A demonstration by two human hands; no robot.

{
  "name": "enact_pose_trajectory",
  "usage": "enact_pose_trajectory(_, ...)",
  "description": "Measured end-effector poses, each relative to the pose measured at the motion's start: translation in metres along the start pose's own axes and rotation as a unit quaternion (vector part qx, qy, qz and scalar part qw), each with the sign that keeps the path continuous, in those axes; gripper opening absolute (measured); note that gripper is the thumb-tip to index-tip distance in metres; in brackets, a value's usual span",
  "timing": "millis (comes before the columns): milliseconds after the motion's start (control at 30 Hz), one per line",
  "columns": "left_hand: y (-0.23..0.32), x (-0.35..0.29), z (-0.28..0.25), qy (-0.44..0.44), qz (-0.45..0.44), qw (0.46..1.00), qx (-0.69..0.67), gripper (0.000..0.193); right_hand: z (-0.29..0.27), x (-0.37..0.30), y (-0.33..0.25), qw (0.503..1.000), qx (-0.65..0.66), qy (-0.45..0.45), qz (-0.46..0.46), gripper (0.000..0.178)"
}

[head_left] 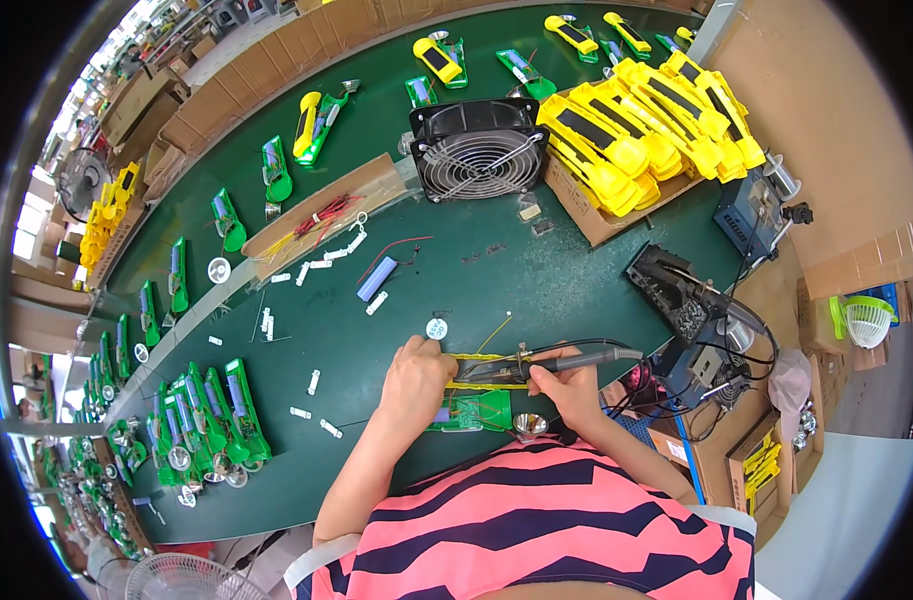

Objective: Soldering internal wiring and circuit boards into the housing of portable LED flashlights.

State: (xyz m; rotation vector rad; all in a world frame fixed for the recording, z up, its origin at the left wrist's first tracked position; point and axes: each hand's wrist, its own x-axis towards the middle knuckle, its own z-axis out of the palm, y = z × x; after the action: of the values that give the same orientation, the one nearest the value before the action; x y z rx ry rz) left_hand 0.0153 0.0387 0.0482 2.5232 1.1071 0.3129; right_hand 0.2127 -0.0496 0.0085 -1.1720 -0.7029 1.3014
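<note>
- Yellow casing (476, 375): on the wearer's side of the black fan (479, 155), well apart from it, close to the wearer's body.
- Left hand (418, 373): grip clasped on the casing's left end.
- Right hand (568, 382): grip grasping a soldering iron (598, 357), front end over the casing; can't tell if these fingers also touch the casing.
- Green casing (481, 411): wearer's side of fan, just beyond the yellow casing toward the body; shiny reflector (530, 424) at its right end.
- White disc (436, 329): wearer's side of fan, near left hand.
- Blue cell (378, 279): left of fan and nearer the wearer, lying on green bench (536, 285), wires attached.
- Cardboard tray (266, 243): left of fan, red and yellow wires (321, 217) in it.
- Cardboard box (579, 212): just right of fan, heaped with yellow parts (636, 125).
- Row of green casings (211, 410): far left of fan, wearer's side, blue cells fitted.
</note>
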Motion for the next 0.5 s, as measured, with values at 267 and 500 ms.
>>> enact_pose_trajectory(267, 0.0034, 0.0006, -0.0031, -0.002, -0.007, 1.0, -0.009, 0.006, 0.0037, 0.0, -0.0029, 0.999, -0.046, 0.007, 0.006, 0.016)
enact_pose_trajectory(500, 0.003, -0.0003, -0.003, -0.016, -0.003, 1.0, 0.0, 0.008, 0.0019, -0.0007, -0.0068, 0.999, -0.04, -0.009, 0.013, 0.016)
